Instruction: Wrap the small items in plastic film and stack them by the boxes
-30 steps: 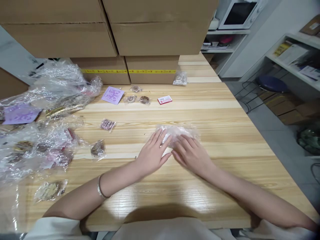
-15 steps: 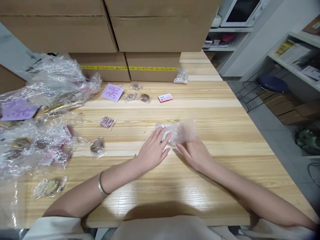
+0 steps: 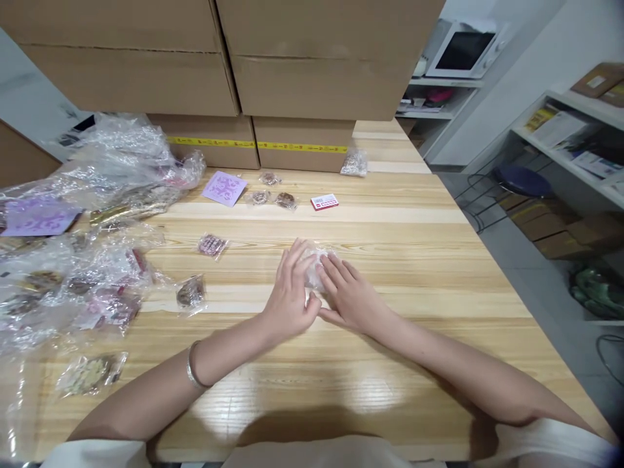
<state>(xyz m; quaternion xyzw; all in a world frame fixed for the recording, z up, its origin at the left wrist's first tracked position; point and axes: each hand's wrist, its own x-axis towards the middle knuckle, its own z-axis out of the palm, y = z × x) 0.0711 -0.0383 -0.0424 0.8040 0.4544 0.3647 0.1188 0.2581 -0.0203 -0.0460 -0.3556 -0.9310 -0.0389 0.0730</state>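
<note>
A small crumpled piece of clear plastic wrap (image 3: 316, 268) lies on the wooden table between my two hands; what is inside it, if anything, I cannot make out. My left hand (image 3: 291, 292) is at its left edge, fingers stretched forward and a little apart, thumb bent in toward the wrap. Flat over the right part of the wrap rests my right hand (image 3: 351, 294), with its fingers extended. The thumbs of both hands come close together at the near side of the wrap.
Cardboard boxes (image 3: 302, 140) are stacked along the back. Heaped plastic-wrapped goods (image 3: 82, 279) fill the left side. Around the table lie a purple patterned packet (image 3: 225, 188), a red-and-white box (image 3: 324, 202), a purple-brown wrapped piece (image 3: 212, 245) and a brown wrapped piece (image 3: 190, 294).
My right hand has moved left, folding the wrap's right part over toward my left hand. The wrap now looks smaller and more compact. The camera view has tilted slightly.
</note>
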